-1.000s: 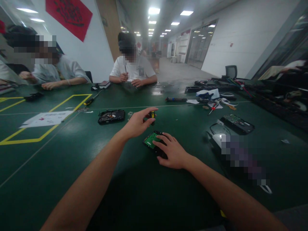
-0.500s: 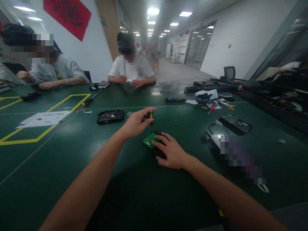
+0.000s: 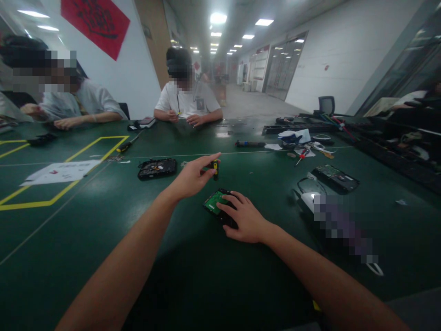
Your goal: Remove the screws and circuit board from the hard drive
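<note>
In my left hand (image 3: 193, 178), the thumb and fingers are closed around a small yellow-and-black screwdriver (image 3: 215, 171). It stands about upright above the table, beyond a hard drive (image 3: 214, 201); whether its tip touches anything I cannot tell. The drive lies with its green circuit board facing up. My right hand (image 3: 245, 216) grips the drive from its right side, fingers spread over the top and thumb along the near edge. The hand hides much of the right part of the drive.
Left of my hands lies an opened black drive (image 3: 157, 168); another drive (image 3: 336, 178) lies at right. A pixelated object with a white loop (image 3: 341, 225) is nearer. A yellow-handled screwdriver (image 3: 124, 147) and printed paper (image 3: 60, 171) lie at left. Two people sit across the green table.
The screwdriver in my left hand has turned slightly and shows more of its length below the fingers. My right hand and the hard drive stay in place.
</note>
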Demonstrator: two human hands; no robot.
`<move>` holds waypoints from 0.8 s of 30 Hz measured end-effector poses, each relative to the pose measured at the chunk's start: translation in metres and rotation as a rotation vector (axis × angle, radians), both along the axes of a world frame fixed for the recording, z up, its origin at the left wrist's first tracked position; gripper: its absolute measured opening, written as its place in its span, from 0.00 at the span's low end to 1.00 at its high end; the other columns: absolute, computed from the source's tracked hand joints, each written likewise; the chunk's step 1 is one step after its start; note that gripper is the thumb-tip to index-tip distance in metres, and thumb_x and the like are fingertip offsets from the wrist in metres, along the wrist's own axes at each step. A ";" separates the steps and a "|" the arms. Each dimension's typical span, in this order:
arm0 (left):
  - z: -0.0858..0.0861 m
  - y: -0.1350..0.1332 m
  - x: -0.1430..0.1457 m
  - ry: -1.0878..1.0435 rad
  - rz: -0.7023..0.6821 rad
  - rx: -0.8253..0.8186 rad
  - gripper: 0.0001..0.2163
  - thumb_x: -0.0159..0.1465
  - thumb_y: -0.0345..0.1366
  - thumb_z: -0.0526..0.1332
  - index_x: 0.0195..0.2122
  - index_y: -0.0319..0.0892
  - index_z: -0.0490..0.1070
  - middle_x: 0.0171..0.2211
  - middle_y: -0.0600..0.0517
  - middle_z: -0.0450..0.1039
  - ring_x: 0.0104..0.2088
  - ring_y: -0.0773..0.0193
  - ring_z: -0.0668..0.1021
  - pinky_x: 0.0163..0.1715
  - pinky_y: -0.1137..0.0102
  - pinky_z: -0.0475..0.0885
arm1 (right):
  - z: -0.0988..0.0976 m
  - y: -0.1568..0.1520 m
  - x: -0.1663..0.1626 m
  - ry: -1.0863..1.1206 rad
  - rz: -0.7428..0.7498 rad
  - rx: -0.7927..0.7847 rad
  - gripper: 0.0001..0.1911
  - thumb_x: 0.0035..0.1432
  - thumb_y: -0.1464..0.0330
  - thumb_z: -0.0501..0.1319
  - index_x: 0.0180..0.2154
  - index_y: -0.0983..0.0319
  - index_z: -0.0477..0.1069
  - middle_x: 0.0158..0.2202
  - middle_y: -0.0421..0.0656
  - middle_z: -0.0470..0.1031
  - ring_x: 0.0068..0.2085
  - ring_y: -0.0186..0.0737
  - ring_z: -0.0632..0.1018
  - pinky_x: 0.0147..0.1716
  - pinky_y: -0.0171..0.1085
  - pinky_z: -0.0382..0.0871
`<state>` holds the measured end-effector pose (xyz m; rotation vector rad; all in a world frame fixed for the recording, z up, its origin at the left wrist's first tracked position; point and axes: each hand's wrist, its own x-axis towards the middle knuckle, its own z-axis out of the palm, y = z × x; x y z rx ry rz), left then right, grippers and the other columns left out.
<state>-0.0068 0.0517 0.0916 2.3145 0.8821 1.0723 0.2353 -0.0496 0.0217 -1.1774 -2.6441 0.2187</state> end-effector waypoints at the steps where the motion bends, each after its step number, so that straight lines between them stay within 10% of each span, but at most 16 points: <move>1: -0.001 0.001 -0.001 0.003 -0.001 0.010 0.26 0.70 0.35 0.60 0.70 0.47 0.64 0.61 0.43 0.74 0.57 0.53 0.79 0.57 0.54 0.78 | 0.000 0.000 0.000 -0.001 -0.001 -0.002 0.38 0.63 0.52 0.62 0.70 0.55 0.61 0.73 0.51 0.57 0.73 0.69 0.52 0.66 0.68 0.54; 24: 0.015 -0.010 0.002 0.089 0.006 0.165 0.18 0.72 0.31 0.60 0.62 0.45 0.73 0.56 0.45 0.76 0.53 0.57 0.79 0.53 0.60 0.78 | 0.002 0.000 0.000 0.000 0.000 -0.008 0.38 0.64 0.51 0.62 0.71 0.55 0.61 0.72 0.52 0.57 0.73 0.68 0.52 0.67 0.68 0.54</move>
